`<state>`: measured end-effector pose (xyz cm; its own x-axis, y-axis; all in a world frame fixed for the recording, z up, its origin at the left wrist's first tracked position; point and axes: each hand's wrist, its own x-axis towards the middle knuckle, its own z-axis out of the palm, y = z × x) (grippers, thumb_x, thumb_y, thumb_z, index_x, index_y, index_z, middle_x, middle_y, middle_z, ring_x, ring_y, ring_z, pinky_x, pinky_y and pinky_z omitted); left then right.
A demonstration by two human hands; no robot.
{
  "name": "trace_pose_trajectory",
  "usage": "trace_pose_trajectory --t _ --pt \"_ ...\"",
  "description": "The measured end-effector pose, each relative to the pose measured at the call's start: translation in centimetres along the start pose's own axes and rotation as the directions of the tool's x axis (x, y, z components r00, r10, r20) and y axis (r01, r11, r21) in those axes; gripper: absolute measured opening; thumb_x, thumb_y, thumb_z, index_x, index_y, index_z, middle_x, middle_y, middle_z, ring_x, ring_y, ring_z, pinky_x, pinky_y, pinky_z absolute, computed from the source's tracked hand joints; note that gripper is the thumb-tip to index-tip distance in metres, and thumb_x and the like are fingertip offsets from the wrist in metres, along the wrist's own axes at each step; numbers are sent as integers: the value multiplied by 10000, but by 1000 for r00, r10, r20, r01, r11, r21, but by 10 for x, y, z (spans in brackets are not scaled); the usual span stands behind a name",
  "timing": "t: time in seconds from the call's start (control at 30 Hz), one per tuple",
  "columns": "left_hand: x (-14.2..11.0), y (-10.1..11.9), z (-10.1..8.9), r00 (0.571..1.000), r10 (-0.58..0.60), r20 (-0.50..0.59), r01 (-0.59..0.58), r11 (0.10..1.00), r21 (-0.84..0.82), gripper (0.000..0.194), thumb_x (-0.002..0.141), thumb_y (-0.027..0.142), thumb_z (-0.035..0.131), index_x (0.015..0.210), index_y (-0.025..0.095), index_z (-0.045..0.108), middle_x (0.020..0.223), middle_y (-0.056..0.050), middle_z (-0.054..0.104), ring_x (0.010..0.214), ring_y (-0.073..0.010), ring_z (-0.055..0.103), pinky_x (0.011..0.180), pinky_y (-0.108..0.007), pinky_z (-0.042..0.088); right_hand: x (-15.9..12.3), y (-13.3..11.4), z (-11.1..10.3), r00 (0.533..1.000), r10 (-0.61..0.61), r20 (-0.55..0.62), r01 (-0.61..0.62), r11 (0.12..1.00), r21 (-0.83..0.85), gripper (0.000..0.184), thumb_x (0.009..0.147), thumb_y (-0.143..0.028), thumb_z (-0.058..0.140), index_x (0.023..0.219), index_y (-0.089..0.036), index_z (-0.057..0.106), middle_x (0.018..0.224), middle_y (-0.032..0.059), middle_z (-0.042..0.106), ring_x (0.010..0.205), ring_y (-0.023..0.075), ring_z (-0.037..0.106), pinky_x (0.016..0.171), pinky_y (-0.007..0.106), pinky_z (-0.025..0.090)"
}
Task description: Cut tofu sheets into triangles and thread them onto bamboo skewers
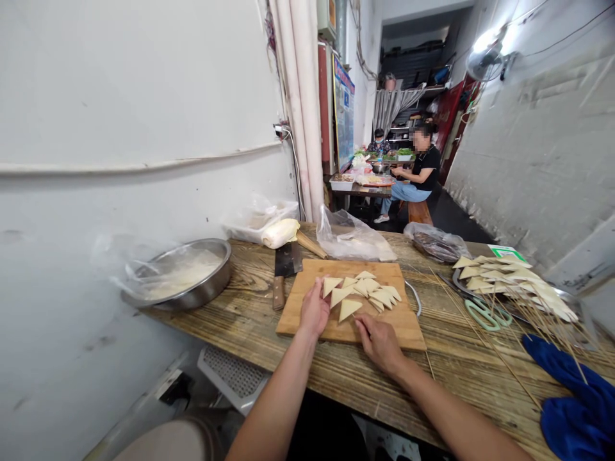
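A wooden cutting board (298, 314) carries several pale yellow triangular tofu slices (368, 285), some overlapping. My left hand (314, 310) is at the board's left side, its fingers closed at the edge of one tofu slice (331, 285). Near the board's front edge, my right hand (379, 339) pinches a thin skewer, mostly hidden by the fingers. At the tip of that skewer is another triangular slice (350, 310). Left of the board lies a cleaver (286, 262) with a wooden handle.
A steel basin (211, 278) with plastic stands at left. Behind the board are a cabbage (281, 234) and a plastic bag (355, 240). To the right lie scissors (485, 315), skewered slices (514, 282) and a blue cloth (576, 397). Two people sit at a far table.
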<state>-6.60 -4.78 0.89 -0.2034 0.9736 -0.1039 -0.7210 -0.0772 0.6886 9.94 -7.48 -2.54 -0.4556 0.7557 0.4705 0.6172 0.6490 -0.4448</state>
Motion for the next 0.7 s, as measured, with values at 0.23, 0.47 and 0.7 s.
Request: trace_pose_trajectory --t 0.23,0.47,0.7 --pt "3 -3 -8 946 211 -246 -150 958 243 289 840 344 459 974 143 616 1017 -105 649 949 -162 606 887 -324 450 -5 -8 -3 998 0 -65 3 999 46 236 878 -213 344 882 -175 578 731 36 654 636 128 599 611 204 409" --pt "20 -11 -24 929 284 -238 -226 943 245 153 743 238 548 837 133 610 762 -38 660 725 -142 635 865 -367 466 5 -15 -50 977 26 -212 -61 985 -159 229 864 -240 360 896 -189 581 696 23 655 602 128 581 573 210 369" --pt "18 -12 -27 923 314 -224 -243 924 294 155 672 208 607 813 144 612 769 -5 645 682 -101 618 838 -313 483 1 7 -155 862 476 -173 -497 729 -470 281 891 -326 350 856 -226 611 792 11 681 690 125 612 584 202 359"
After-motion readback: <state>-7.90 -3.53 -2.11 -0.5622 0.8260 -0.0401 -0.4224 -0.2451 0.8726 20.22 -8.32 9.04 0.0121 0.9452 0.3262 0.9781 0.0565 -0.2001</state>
